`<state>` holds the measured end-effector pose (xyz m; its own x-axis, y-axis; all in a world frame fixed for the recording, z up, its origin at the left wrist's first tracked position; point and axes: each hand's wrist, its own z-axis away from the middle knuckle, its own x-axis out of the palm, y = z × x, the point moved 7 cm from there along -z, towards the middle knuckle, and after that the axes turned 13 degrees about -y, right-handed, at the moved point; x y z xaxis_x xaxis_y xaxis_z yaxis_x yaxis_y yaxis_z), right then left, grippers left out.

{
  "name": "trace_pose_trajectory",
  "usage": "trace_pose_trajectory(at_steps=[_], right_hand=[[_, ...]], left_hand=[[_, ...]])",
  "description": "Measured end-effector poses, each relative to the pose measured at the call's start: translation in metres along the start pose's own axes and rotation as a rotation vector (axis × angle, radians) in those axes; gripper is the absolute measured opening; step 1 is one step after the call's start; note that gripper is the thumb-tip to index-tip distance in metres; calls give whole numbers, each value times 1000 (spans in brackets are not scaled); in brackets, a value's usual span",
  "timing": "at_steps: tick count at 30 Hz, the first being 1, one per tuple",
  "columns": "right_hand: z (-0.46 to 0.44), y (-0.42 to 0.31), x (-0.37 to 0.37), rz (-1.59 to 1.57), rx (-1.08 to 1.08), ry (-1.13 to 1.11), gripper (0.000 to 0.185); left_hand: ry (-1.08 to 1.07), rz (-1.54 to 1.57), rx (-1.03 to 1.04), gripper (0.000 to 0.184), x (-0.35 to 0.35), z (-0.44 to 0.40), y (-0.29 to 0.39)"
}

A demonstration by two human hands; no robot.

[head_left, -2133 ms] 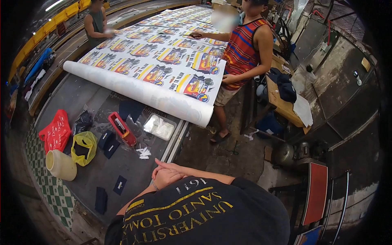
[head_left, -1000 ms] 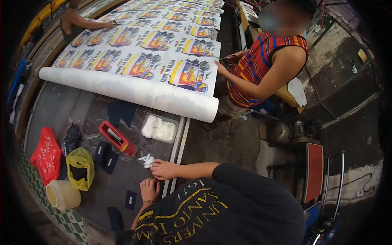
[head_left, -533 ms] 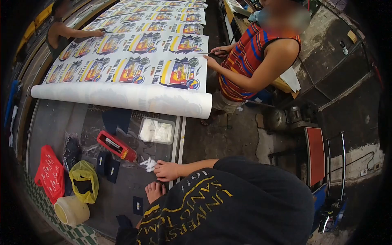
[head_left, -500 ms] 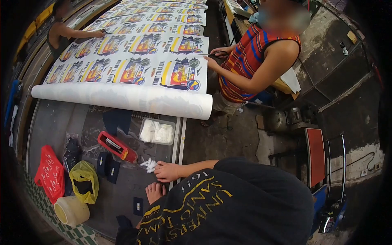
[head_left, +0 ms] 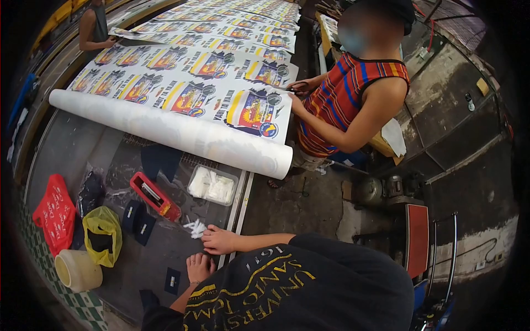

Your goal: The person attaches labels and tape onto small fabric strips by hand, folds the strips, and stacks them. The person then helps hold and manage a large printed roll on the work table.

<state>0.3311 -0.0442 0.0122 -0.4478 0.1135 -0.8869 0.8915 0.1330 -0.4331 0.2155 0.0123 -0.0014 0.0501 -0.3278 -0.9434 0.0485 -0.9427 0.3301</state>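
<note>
My left hand point(head_left: 200, 268) lies on the dark tabletop, palm down with its fingers stretched out. Just beyond it, my right hand point(head_left: 218, 241) rests near the table's edge, fingers apart and nothing visible in them. Its fingertips are beside a small pile of white strips point(head_left: 195, 228). Close by lie a red open-topped box point(head_left: 157, 199) with long metallic items in it and a clear plastic tub point(head_left: 213, 185) of white pieces. Dark blue fabric pieces with small labels point(head_left: 172, 280) lie left of my left hand and near the red box point(head_left: 144, 229).
A large roll of printed sheet point(head_left: 165, 129) spans the table. At its right edge a person in a striped top point(head_left: 353, 105) handles the sheet; another person point(head_left: 95, 27) stands across. A red bag point(head_left: 55, 215), yellow bag point(head_left: 103, 237) and cream bucket point(head_left: 78, 270) sit left.
The view has shifted slightly. The far person's arm has drawn back from the sheet, and a far sheet edge now appears raised. My hands remain in about the same place on the table.
</note>
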Motion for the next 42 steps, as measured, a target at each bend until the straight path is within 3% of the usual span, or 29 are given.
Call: trace_pose_trajectory(at_steps=[21,31,42], right_hand=[[-3,3,-2,-5,-8,-11,19],[-6,8,5,-28,8,-26,23],[-5,6,5,-14,27,-53,21]], left_hand=[[41,-98,36,23,20,2,-10],[-93,-47,8,22,22,2,-11],[-75,-94,22,24,26,5,-11]])
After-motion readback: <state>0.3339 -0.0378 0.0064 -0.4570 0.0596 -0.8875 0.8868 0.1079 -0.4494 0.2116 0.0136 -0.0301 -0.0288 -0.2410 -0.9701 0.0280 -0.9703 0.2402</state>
